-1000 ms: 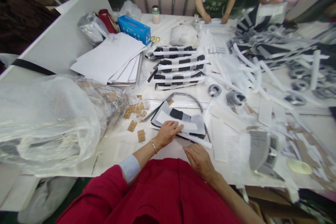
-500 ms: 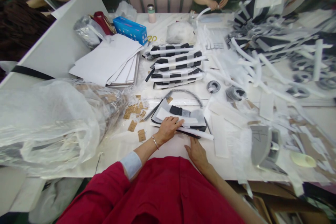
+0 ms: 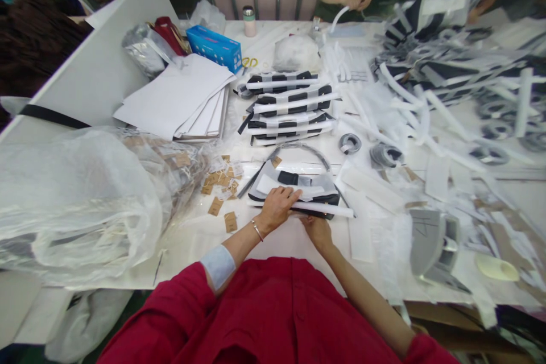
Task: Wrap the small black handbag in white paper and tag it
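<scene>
A black handbag [image 3: 328, 200] lies on the white table close to my body, with white foam sheeting [image 3: 273, 183] over it. A white foam tube [image 3: 336, 210] runs along its near edge, and a wrapped strap [image 3: 305, 149] arches behind it. My left hand [image 3: 278, 207] lies over the bag's near edge, its fingers bent across the foam and holding the bag down. At the bag's lower near edge, my right hand [image 3: 318, 231] is closed, its fingertips tucked partly out of sight beneath it.
Several wrapped black bags [image 3: 294, 103] lie beyond. Brown tags [image 3: 216, 206] and a large plastic bag [image 3: 94, 199] are at left, near white sheets [image 3: 174, 99] and a blue box [image 3: 213, 47]. Strap coils [image 3: 350, 143], foam scraps and a tape dispenser [image 3: 435, 244] are at right. Two people stand opposite.
My right hand has gone from extended fingers to curled ones at the bag's near edge. The left hand stays on the bag, and the view has shifted slightly.
</scene>
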Available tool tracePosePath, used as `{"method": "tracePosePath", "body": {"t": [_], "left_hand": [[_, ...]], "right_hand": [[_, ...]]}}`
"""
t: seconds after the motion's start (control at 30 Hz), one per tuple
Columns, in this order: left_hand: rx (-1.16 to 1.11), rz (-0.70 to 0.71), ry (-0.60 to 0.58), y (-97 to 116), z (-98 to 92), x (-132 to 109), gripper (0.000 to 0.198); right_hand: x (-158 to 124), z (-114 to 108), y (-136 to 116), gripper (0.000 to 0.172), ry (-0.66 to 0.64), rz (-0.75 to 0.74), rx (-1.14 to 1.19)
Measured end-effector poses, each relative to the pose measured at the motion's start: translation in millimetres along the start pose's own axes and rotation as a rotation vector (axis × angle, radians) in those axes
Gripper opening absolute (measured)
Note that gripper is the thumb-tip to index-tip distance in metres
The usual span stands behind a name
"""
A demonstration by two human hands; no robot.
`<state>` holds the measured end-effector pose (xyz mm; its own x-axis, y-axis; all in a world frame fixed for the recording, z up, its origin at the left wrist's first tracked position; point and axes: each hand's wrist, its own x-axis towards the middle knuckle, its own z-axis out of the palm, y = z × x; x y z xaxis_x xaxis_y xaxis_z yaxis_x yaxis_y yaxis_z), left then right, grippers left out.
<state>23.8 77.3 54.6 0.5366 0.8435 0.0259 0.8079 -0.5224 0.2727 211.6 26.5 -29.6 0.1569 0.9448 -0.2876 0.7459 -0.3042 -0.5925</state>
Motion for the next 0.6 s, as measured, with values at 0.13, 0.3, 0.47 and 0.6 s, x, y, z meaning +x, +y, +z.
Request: {"method": "tracePosePath", "body": {"t": [0.13, 0.3, 0.47, 0.6], "left_hand": [[-0.014, 0.002, -0.013, 0.5, -0.4, -0.4, 0.071], [-0.029, -0.006, -0.035, 0.7, -2.9, 0.1, 0.071], [-0.016, -0.010, -0.040, 1.4, -1.6, 0.4, 0.069], [-0.011, 0.018, -0.025, 1.7, 7.3, -4.0, 0.063]], "right_hand": [[-10.1, 5.2, -3.8, 0.032, -0.025, 0.185, 0.328], [-23.7, 0.2, -4.1, 0.036, -0.013, 0.108, 0.429], [-31.7, -19.4, 5.2, 0.032, -0.006, -0.248, 0.256], [-36.6, -27.9, 14.9, 0.024, -0.039, -0.377, 0.183]]}}
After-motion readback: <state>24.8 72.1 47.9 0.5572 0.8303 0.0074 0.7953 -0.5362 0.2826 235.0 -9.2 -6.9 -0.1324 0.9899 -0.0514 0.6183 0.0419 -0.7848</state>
